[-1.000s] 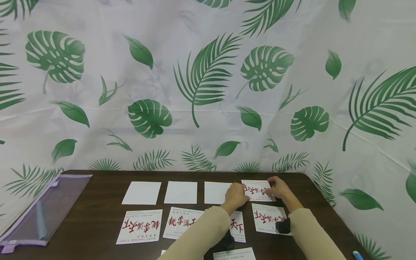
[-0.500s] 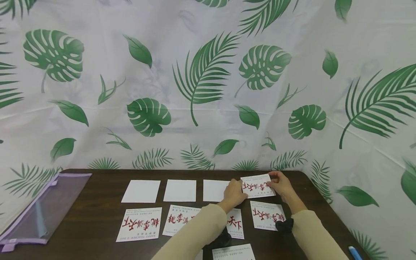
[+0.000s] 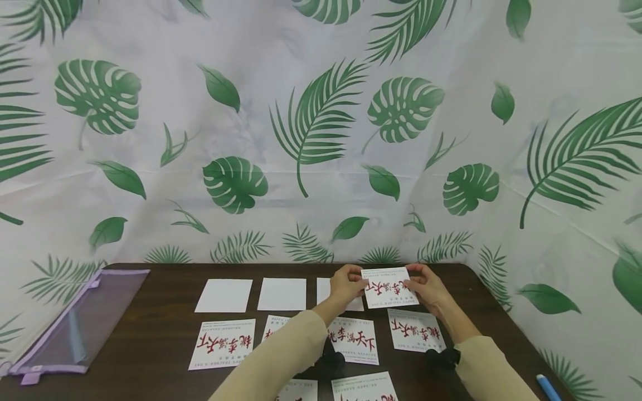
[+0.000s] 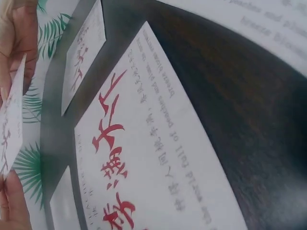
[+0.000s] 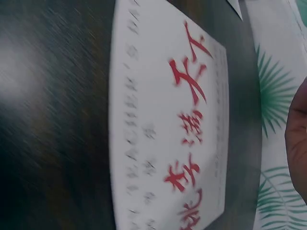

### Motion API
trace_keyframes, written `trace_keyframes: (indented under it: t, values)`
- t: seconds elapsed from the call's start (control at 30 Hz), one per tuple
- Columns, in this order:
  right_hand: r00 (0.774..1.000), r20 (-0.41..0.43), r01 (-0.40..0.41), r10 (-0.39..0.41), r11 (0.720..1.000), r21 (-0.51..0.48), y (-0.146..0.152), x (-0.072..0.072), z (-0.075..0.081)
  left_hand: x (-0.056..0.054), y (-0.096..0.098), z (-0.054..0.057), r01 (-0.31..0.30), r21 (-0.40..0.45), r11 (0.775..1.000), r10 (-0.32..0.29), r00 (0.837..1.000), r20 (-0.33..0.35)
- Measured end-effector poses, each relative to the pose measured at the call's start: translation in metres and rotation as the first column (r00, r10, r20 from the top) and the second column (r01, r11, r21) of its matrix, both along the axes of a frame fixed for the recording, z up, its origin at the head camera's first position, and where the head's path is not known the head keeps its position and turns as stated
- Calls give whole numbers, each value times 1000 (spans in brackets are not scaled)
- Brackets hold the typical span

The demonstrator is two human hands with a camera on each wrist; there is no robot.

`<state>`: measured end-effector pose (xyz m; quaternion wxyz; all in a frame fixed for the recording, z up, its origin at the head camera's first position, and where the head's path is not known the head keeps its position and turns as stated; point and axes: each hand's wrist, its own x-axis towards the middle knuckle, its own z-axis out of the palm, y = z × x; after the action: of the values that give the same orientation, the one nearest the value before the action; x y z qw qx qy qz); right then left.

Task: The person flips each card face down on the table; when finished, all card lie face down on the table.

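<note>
Both hands hold one white card (image 3: 388, 295) with red Chinese lettering, raised and tilted at the back right of the table. My left hand (image 3: 346, 288) pinches its left edge, thumb in front. At the opposite edge, my right hand (image 3: 430, 291) grips it the same way. The left wrist view shows the held card (image 4: 13, 127) nearly edge-on between the two hands. Below it on the table lies a similar printed card (image 3: 415, 331). Part of a blank white card (image 3: 323, 289) is hidden behind my left hand and wrist.
Two more blank cards (image 3: 282, 294) lie along the back row. Printed cards (image 3: 223, 344) form rows nearer the front, some partly covered by the left sleeve (image 3: 281, 356). A purple-edged mesh pouch (image 3: 107, 301) lies at the left, a blue pen-like object (image 3: 548, 387) at the right edge.
The printed card has come up off the table at the back right and moved left, held by both hands. Its face now tilts toward the head camera.
</note>
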<state>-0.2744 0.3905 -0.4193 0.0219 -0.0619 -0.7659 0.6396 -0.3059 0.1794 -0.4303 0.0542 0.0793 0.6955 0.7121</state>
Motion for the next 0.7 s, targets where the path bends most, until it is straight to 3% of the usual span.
trace_keyframes:
  t: [0.13,0.2,0.27,0.33,0.37,0.4,0.53,0.63,0.7]
  values:
    - [999,2,37,-37,998,56,-9,8,0,2,-7,4,23,42,999,-25,999,37]
    - [993,-69,111,-99,976,189,-16,13,1,3,-10,7,39,54,998,-41,998,42]
    - [969,-191,217,-159,915,340,-27,17,1,3,-12,8,46,63,997,-49,998,43]
    - [934,-317,305,-165,830,468,-42,21,2,3,-14,10,43,72,996,-46,998,37]
    - [918,-372,329,-141,794,512,-50,22,3,3,-14,11,39,76,996,-42,999,33]
    - [905,-413,330,-99,776,537,-58,23,4,3,-14,12,35,79,996,-37,999,26]
    - [883,-464,249,72,766,592,-84,30,5,6,-14,20,24,96,995,-24,1000,3]
    - [859,-498,266,119,727,633,-94,34,6,9,-12,26,10,101,995,-10,1000,1]
    - [830,-541,313,137,689,654,-96,36,8,10,-10,32,-1,107,994,1,1000,-4]
